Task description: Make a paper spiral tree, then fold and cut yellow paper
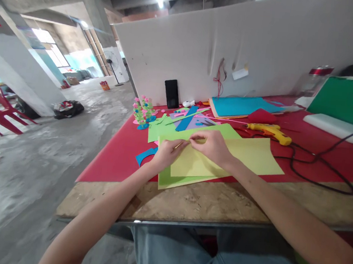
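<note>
Both of my hands meet over a pale yellow sheet of paper [250, 154], which overlaps a light green sheet [167, 179]. Fingers of my left hand [168, 151] are closed, their tips close to the right hand's. My right hand [212, 147] makes a pinch with thumb and forefinger. Whatever is between the fingertips is too small or hidden to make out. Left of my left hand lies a curved blue paper piece [145, 156]. Beyond the hands are a blue paper strip [187, 118] and small paper scraps on a purple sheet [178, 116].
Paper flower ornaments [144, 111] stand at the table's left edge. A black phone [171, 93] leans on the white partition [184, 53]. To the right lie a yellow glue gun [271, 131], its black cord [313, 180], blue sheets [242, 107] and a green board [346, 101].
</note>
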`<state>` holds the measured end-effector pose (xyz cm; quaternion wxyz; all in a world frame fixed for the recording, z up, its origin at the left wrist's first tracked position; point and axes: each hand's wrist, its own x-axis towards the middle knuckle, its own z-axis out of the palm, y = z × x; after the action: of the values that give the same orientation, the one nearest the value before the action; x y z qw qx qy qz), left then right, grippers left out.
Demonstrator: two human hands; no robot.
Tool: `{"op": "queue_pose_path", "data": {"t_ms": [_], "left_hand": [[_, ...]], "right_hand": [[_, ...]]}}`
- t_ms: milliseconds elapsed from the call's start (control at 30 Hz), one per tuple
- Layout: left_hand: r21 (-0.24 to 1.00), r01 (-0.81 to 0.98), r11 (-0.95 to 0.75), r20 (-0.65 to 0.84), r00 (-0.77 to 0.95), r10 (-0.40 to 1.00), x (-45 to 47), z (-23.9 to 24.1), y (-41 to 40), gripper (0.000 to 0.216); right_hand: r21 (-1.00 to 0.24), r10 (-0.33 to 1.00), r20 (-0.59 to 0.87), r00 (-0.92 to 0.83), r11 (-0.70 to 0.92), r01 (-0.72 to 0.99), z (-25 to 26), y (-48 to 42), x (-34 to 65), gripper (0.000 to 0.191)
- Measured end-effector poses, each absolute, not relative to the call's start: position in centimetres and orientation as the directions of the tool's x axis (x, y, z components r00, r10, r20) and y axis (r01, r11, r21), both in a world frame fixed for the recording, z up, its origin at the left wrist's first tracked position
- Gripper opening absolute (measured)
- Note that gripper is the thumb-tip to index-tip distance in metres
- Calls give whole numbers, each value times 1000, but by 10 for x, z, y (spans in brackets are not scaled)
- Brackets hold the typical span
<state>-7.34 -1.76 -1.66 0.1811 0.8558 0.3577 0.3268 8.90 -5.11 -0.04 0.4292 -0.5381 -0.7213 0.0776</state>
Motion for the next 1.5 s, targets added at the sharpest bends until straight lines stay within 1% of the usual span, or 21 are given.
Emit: {"op": "queue_pose_path", "data": {"t_ms": [133,333,500,600,667,733,767,833,867,933,1033,1100,1200,1300,1500], "left_hand": [[551,501,-667,480,463,745,-76,-15,-14,35],[586,516,-625,529,341,777,-91,-12,2,35],[607,523,-599,550,268,791,-102,-13,19,35],[611,532,-586,558,236,796,-106,-12,25,32],[601,529,-599,589,213,780,-108,-11,25,27],[531,524,-666,675,214,706,-110,-9,24,27],[465,519,-717,726,240,645,-110,-8,22,31],[292,500,-815,788,357,501,-110,-6,18,41],[206,492,-846,787,431,442,-109,-5,15,43],[53,502,-863,751,549,366,-102,-5,9,41],[-116,557,-823,697,636,332,-89,-9,1,37],[-155,548,-822,675,666,317,-82,-12,-1,33],[-141,499,-855,658,692,295,-79,-17,-1,24],[-150,494,-856,650,702,291,-81,-19,0,22],[-256,596,-761,631,700,336,-80,-18,-8,21]], "right_hand": [[-611,851,524,-24,396,686,2,-46,99,14],[-592,855,519,20,342,730,0,-33,125,13],[-539,843,537,36,309,784,-2,-23,148,15],[-553,840,538,75,284,783,-4,-17,161,15],[-562,842,531,96,265,784,-6,-16,166,15],[-544,841,531,103,245,803,-6,-16,164,16],[-522,837,538,100,237,819,-6,-18,161,16],[-479,828,554,90,229,848,-4,-22,152,15],[-467,824,561,80,236,852,-3,-25,146,15],[-457,815,577,56,266,849,-2,-30,134,14],[-404,774,633,-23,355,843,-2,-37,116,14],[-336,724,684,-93,425,841,-4,-40,106,15],[-268,671,723,-162,490,829,-7,-44,93,16],[-251,659,727,-193,517,818,-10,-46,86,16],[-269,678,719,-154,475,837,-13,-47,82,16]]}}
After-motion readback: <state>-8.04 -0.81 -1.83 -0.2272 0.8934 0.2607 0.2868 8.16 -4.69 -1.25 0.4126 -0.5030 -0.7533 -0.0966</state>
